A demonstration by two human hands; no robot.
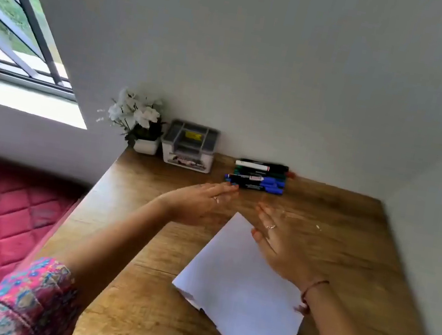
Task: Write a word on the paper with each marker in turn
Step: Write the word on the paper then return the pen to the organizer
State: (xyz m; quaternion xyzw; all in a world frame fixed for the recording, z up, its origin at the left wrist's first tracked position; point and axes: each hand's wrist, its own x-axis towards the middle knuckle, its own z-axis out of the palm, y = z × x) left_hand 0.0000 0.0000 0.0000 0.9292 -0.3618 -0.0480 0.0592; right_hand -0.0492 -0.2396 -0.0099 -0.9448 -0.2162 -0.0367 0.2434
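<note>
Head view: both hands are flat and hold nothing, left hand [202, 202] near the markers [257, 176] piled by the wall, right hand [280, 243] above the blank paper [240, 292] on the bench [346, 245]. Behind them, a lidded grey box [188, 145] shows a yellow item through its clear top; a white pot [146, 145] holds white flowers.

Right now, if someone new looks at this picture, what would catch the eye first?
First the two open hands, the left hand and the right hand, held flat above the middle of the wooden table. Under the right hand lies a blank white paper, set at an angle. Behind them, against the wall, a pile of markers lies beside a small plastic box and white flowers.
</note>
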